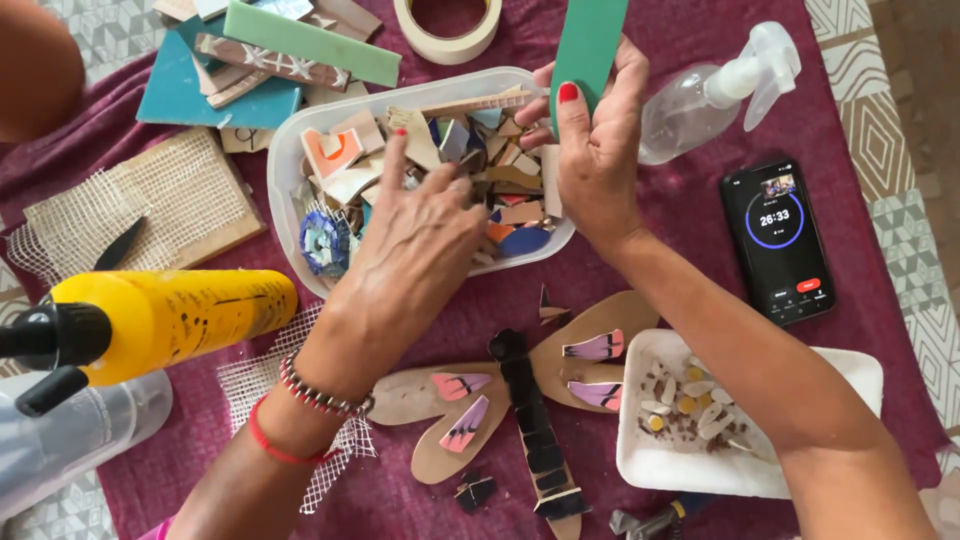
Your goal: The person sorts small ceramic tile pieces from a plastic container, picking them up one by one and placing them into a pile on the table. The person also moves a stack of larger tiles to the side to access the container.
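Left hand (420, 235) spread loose, digging in tub (285, 150) of shards (510, 180); right hand (595, 150) pinching green tile (588, 40) above tub.

The left hand (415, 235) dug among broken tile pieces (500, 190) in a clear plastic tub (290, 140); the right hand (590, 140) pinched a green tile strip (588, 40) upright above it.

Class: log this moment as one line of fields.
left hand: digging in tub of tile shards | right hand: holding green tile strip
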